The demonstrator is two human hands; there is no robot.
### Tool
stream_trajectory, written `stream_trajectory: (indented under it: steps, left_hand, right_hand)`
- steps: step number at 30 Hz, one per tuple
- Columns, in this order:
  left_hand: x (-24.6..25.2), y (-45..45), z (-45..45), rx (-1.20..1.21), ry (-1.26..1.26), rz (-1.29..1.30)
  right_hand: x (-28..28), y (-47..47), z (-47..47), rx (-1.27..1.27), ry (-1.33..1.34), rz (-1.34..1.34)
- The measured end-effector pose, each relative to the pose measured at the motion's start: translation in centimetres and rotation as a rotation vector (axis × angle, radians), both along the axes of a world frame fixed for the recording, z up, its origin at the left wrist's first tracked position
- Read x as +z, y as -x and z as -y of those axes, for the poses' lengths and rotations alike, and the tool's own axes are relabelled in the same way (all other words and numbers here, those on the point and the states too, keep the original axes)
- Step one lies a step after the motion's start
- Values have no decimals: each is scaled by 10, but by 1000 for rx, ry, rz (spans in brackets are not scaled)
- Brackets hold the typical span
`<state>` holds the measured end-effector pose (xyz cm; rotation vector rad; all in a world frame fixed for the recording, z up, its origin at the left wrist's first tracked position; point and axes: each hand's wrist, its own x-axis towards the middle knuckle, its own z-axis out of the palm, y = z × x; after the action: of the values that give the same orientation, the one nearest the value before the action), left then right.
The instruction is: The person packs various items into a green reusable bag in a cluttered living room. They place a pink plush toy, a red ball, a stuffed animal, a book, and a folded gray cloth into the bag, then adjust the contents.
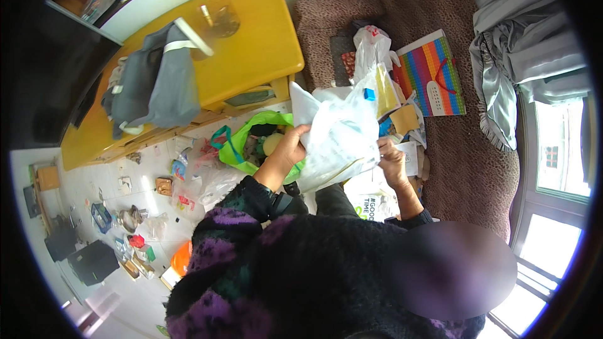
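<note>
A white translucent plastic bag (pixel 341 129) hangs between my two hands, and pale contents show dimly through it. My left hand (pixel 296 145) grips its left side, the thumb on top. At the bag's right edge, my right hand (pixel 392 157) pinches the plastic with bent fingers. Below my left forearm stands a bright green tote bag (pixel 234 154) with teal handles, filled with mixed items I cannot make out fully. A small blue block (pixel 369 94) shows near the bag's upper right.
A yellow wooden cabinet (pixel 256 23) carries grey fabric (pixel 174 80) and a clear container (pixel 224 21). On the leopard-print sofa (pixel 464 165) lie a rainbow-striped gift bag (pixel 433 75), another plastic bag (pixel 372 47) and papers. Scattered small objects and crumpled plastic bags (pixel 216 183) cover parts of the tiled floor.
</note>
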<state>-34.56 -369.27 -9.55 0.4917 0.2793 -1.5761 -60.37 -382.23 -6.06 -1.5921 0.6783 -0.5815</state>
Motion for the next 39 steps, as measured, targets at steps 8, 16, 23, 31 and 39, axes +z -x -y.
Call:
stream_trajectory:
  steps: [8, 16, 23, 31, 39]
  left_hand:
    - [89, -56, -104, 516, 211, 193]
    - [131, -68, -221, 873, 335, 412]
    - [193, -58, -292, 1155, 228, 807]
    - [195, -13, -334, 1176, -238, 681]
    - [133, 70, -340, 1251, -91, 563]
  right_hand:
    - [-27, 17, 19, -328, -899, 472]
    - [-60, 18, 64, -291, -529, 57]
    - [-64, -21, 57, -132, -564, -9]
    - [-103, -48, 71, -52, -759, -52]
    - [-106, -102, 30, 480, -233, -306]
